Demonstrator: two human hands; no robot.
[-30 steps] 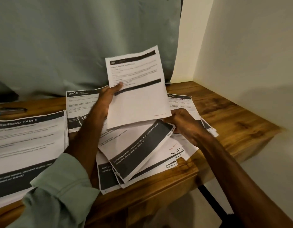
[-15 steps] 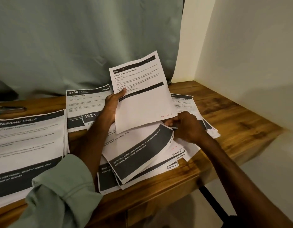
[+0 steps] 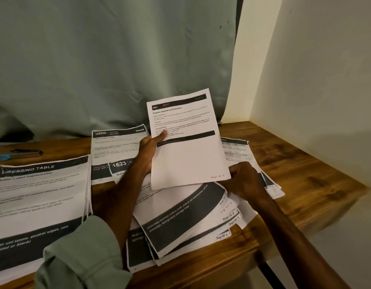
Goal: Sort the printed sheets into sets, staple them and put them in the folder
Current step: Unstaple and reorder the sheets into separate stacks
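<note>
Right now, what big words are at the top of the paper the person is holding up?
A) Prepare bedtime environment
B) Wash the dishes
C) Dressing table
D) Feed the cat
A: the held sheet, gripped by the left hand and right hand, shows the heading "Prepare bedtime environment" under its dark top bar.

Home corner: wooden desk (image 3: pixel 305 163) against curtain (image 3: pixel 117 59), plain wall (image 3: pixel 326 69).
</note>
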